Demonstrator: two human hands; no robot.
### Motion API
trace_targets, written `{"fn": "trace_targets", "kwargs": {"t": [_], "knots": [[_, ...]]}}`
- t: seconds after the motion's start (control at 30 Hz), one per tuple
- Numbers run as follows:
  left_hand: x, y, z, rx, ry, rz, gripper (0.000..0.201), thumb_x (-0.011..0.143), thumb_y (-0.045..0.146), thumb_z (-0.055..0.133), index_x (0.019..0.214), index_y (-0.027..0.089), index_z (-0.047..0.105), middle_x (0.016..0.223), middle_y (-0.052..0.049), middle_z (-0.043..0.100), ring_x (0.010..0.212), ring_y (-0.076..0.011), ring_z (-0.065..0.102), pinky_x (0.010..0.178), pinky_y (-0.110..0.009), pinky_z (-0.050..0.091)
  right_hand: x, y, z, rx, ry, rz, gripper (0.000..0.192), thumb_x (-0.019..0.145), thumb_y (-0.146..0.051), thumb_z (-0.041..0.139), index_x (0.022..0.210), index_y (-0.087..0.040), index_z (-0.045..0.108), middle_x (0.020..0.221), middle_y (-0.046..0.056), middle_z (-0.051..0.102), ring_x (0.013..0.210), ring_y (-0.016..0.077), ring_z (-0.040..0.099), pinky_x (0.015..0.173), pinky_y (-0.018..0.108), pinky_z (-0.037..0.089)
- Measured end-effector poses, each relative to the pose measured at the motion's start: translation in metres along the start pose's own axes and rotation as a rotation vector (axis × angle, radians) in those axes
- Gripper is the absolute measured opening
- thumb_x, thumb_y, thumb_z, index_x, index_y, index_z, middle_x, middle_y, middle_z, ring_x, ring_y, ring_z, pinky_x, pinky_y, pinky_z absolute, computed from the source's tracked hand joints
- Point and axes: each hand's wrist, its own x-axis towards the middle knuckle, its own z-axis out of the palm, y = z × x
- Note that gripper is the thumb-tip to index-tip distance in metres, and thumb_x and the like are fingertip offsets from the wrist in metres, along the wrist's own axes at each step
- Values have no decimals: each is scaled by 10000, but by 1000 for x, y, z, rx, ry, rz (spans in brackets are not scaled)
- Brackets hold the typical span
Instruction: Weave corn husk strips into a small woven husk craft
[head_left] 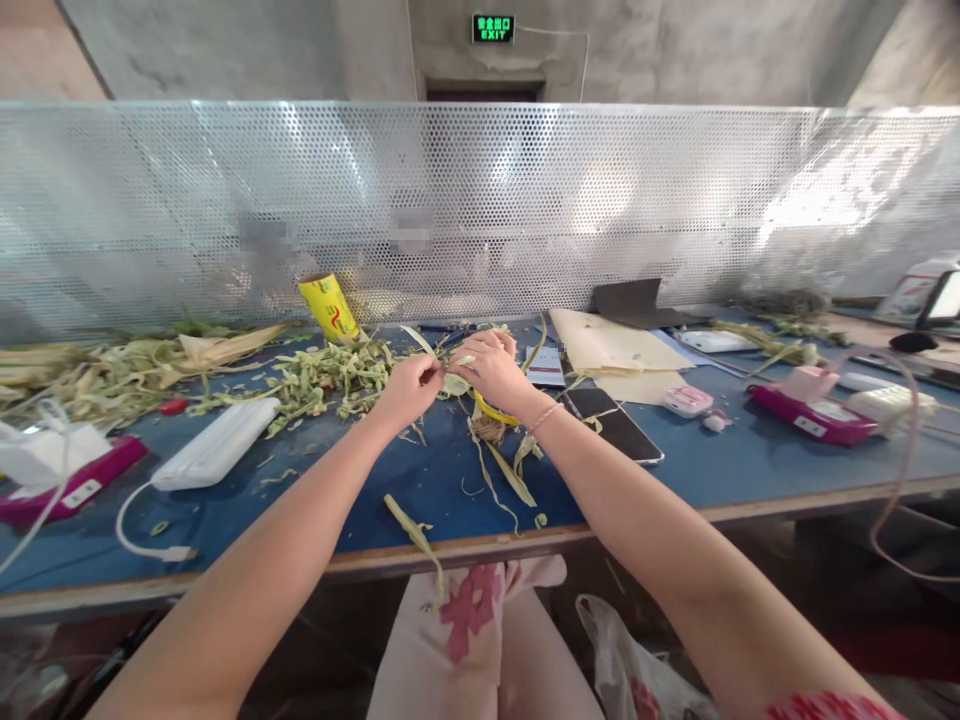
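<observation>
Over the middle of the blue table, my left hand (411, 388) is closed in a pinch on a pale green corn husk strip (418, 340), whose end sticks up past the fingers. Close beside it, my right hand (491, 370) has its fingers bent and pressed on the same husk piece between the hands; its fingertips are partly hidden. Below the right hand lie a yellow ring-shaped thing (495, 412) and loose dry husk strips (514, 475). A heap of short, curled husk pieces (330, 375) spreads to the left of my hands.
A yellow can (328, 307) leans behind the heap. Left are a white power bank (217, 443) and a magenta power strip (82, 485). Right are a dark phone (615, 425), beige paper (619, 345), a pink earphone case (688, 400) and another power strip (810, 415). A perforated metal screen (487, 200) stands behind.
</observation>
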Motion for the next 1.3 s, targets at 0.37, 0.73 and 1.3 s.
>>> {"fn": "trace_targets", "kwargs": {"t": [0.37,0.73,1.3], "knots": [[-4,2,0,-19,60,113,112,727,178,441,617,187,461,618,2,503,594,-122,460,593,-241,349,5,-6,8,545,43,235,323,850,-338,373,567,-183,360,567,-26,400,563,94,407,581,233,344],[-5,2,0,63,72,206,122,728,186,452,606,195,451,659,-10,489,664,-142,468,670,-271,371,4,-15,11,1153,-103,562,405,692,-532,554,572,-171,413,497,-69,341,425,30,323,404,165,284],[-5,0,10,-202,51,-128,281,740,404,508,584,171,529,566,-2,513,560,-134,462,563,-254,348,0,-11,12,491,-219,199,172,789,-116,333,647,-210,358,418,-63,444,455,97,478,506,207,354]]}}
